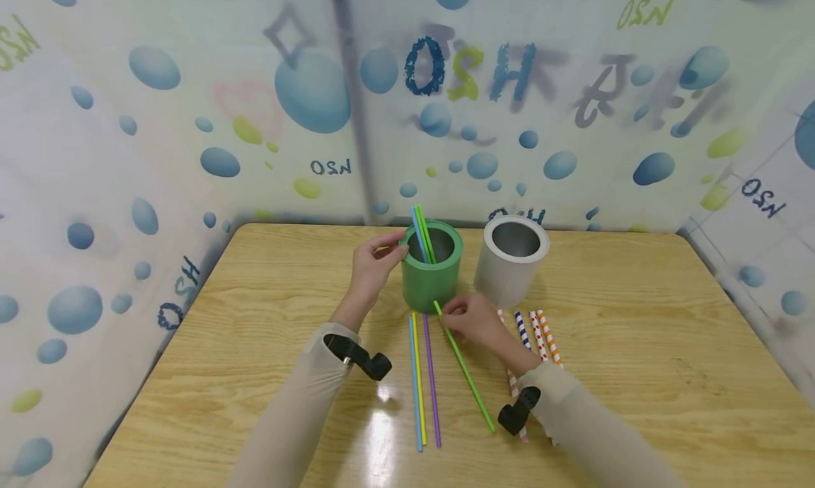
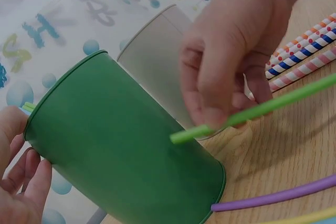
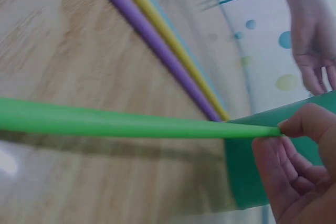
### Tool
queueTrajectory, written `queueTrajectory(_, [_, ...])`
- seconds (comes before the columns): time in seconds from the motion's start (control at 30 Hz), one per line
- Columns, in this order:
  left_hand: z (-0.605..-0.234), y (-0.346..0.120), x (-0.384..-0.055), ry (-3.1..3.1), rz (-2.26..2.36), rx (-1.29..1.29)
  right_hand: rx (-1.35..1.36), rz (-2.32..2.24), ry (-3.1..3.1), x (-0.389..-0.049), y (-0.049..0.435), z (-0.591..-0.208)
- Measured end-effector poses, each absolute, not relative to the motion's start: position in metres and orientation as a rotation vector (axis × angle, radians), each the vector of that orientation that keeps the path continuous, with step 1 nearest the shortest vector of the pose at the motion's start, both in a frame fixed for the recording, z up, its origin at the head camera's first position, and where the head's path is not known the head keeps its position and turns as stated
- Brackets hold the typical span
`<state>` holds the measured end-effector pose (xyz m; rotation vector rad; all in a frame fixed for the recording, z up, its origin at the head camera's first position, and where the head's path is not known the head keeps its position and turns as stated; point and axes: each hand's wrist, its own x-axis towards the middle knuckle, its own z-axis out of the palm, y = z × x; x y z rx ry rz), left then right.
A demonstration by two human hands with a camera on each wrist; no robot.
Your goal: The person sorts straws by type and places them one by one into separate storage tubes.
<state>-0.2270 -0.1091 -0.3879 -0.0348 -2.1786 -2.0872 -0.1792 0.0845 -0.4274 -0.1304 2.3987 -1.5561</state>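
Between thumb and fingers, my right hand (image 1: 474,320) pinches a plain green straw (image 1: 467,375) near its far end. That end overlaps the side of a green can (image 1: 431,286) in the left wrist view, while the straw slants back toward me. My left hand (image 1: 374,265) holds the can at the left of its rim, thumb and fingers against it. Inside the can lean several straws (image 1: 422,233), blue and green. In front of it lie a blue straw (image 1: 416,389), a yellow straw (image 1: 420,403) and a purple straw (image 1: 432,385).
A white can (image 1: 511,262) stands at the right of the green one. Patterned straws (image 1: 540,336), striped and dotted, lie below it, partly hidden by my right arm. Behind the wooden table (image 1: 305,262) hangs a bubble-print sheet (image 1: 407,141).
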Motion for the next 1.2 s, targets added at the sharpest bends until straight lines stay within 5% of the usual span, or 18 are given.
queueTrajectory(0.33, [-0.388, -0.11, -0.228, -2.187, -2.089, -0.033, -0.49, -1.719, 2.415, -0.182, 0.092, -0.396])
queueTrajectory(1.2, [-0.387, -0.11, -0.226, -2.173, -2.098, -0.05, -0.594, -1.894, 2.6, -0.235, 0.095, -0.298])
